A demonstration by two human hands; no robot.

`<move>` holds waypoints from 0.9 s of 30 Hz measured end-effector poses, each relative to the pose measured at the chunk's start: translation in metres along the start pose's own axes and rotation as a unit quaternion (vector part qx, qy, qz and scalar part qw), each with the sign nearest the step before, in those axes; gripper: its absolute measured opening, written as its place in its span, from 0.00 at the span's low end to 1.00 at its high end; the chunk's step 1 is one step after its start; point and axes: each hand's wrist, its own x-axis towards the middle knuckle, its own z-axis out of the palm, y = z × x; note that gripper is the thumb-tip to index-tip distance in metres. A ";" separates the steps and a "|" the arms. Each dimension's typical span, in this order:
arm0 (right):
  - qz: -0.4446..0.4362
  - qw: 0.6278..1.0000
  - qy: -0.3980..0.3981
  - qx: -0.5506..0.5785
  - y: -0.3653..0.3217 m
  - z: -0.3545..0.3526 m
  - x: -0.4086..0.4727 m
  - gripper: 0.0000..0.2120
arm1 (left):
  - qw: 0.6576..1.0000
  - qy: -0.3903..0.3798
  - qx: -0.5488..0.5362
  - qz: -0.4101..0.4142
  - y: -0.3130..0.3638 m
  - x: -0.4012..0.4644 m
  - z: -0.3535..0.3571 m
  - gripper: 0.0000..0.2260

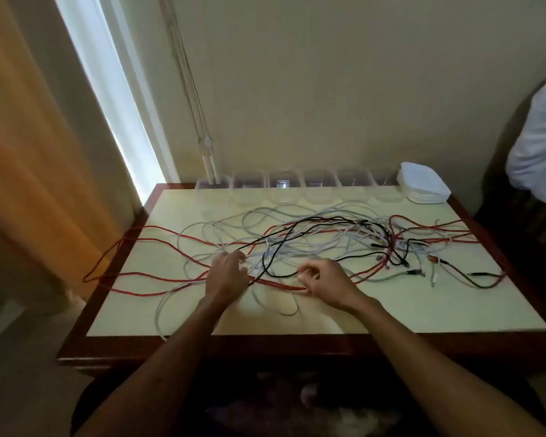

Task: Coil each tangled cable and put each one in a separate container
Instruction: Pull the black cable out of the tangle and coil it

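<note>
— So, what are the hands doing?
— Right hand [323, 283] pinches the black cable [273, 263]; left hand [226, 274] has curled fingers in the grey cables [202, 230], though whether it grips one, I cannot tell.
— And further back?
— Red cables [158, 280] sprawl over the desk [423, 313], one loop hanging off its left edge. Clear containers [284, 181] line the far edge beside stacked lids [423, 184].
</note>
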 end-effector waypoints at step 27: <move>0.161 0.713 0.050 0.681 -0.067 -0.029 0.043 0.21 | 0.677 -0.065 -0.725 -0.111 0.091 -0.012 -0.062 0.09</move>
